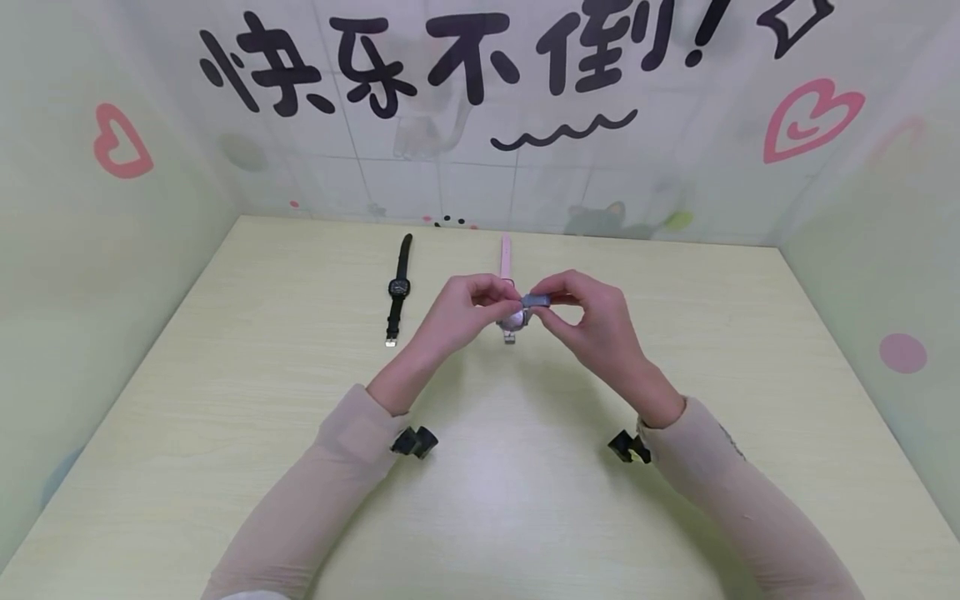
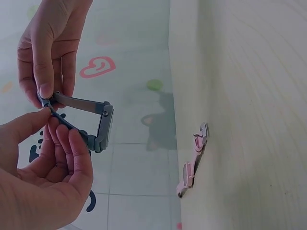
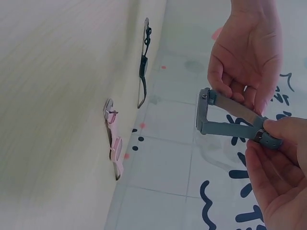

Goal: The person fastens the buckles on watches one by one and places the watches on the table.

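Note:
Both hands hold a wristwatch with a blue-grey strap (image 1: 537,301) up off the table, its strap bent round into a loop. My left hand (image 1: 472,307) pinches one part of the strap between thumb and fingers. On the other side, my right hand (image 1: 596,317) pinches the strap near its buckle (image 3: 259,135). In the right wrist view the strap end passes through the buckle area; fingertips hide part of it. The watch case (image 2: 105,127) hangs edge-on at the far side of the loop, away from the fingers.
Beyond the hands, a pink-strapped watch (image 1: 506,254) lies on the light wooden table (image 1: 247,400), partly hidden behind them in the head view. A black watch (image 1: 400,288) lies to its left, strap stretched out. Printed wall panels (image 1: 442,187) enclose the back and sides.

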`<act>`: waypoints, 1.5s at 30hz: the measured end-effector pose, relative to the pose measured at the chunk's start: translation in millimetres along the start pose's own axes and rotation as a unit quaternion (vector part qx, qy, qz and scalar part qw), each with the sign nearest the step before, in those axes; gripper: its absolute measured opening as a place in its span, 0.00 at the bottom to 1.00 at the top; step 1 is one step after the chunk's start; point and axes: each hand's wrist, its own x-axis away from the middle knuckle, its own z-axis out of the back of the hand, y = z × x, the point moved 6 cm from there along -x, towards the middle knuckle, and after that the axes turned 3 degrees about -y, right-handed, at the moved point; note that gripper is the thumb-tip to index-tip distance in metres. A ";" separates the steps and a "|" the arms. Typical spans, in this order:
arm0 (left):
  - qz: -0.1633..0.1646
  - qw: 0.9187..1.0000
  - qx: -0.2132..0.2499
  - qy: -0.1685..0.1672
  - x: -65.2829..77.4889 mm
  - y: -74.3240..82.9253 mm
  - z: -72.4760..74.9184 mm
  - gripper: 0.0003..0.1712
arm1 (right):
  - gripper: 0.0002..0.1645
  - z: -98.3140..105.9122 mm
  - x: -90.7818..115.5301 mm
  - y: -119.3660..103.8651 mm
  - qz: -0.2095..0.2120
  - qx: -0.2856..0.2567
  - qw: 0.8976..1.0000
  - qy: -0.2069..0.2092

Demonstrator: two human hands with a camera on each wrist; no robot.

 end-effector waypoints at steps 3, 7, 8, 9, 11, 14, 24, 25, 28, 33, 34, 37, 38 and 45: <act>0.003 1.000 0.009 -0.003 0.1 0.2 -0.1 0.09 | 0.13 -0.9 0.2 0.0 -0.002 0.008 1.000 -0.005; 0.008 1.000 0.015 -0.005 0.2 0.7 0.0 0.10 | 0.12 -2.5 0.1 -0.3 0.000 0.019 1.000 -0.015; 0.011 1.000 0.015 -0.005 0.2 0.6 0.0 0.10 | 0.12 -2.7 0.0 -0.8 0.001 0.023 1.000 -0.018; 0.013 1.000 0.015 -0.006 0.2 0.4 0.0 0.09 | 0.11 -3.2 0.0 -0.8 0.004 0.028 0.999 -0.020; 0.016 1.000 0.011 -0.007 0.2 -0.2 -0.3 0.09 | 0.11 -4.1 0.0 -1.3 0.010 0.039 0.999 -0.026; 0.021 1.000 -0.002 -0.007 0.2 -1.1 -0.7 0.09 | 0.13 -6.2 0.3 -2.3 0.023 0.055 0.998 -0.034; 0.016 0.999 -0.028 -0.010 1.0 0.4 -5.0 0.08 | 0.12 -9.1 0.3 -8.3 0.066 0.082 0.994 -0.031; 0.016 0.999 -0.029 -0.011 1.2 0.6 -5.4 0.07 | 0.11 -9.2 0.3 -8.3 0.067 0.084 0.994 -0.030; 0.016 0.999 -0.034 -0.013 1.3 1.4 -6.2 0.07 | 0.11 -9.6 0.3 -8.3 0.067 0.086 0.994 -0.028; 0.014 0.999 -0.042 -0.017 0.0 1.3 -6.6 0.06 | 0.10 -10.4 0.7 -9.0 0.076 0.093 0.992 -0.025; 0.014 0.999 -0.043 -0.018 -0.3 1.1 -6.6 0.06 | 0.10 -10.6 0.7 -9.1 0.078 0.095 0.992 -0.025; 0.018 0.999 -0.044 -0.023 -0.3 0.6 -6.6 0.06 | 0.10 -11.0 0.7 -9.3 0.081 0.098 0.992 -0.025; 0.019 0.999 -0.044 -0.025 -0.4 0.4 -6.6 0.06 | 0.10 -11.2 0.6 -9.4 0.081 0.099 0.992 -0.026; 0.025 0.998 -0.058 -0.032 -0.1 -0.7 -4.4 0.07 | 0.10 -11.1 0.8 -9.3 0.079 0.103 0.991 -0.029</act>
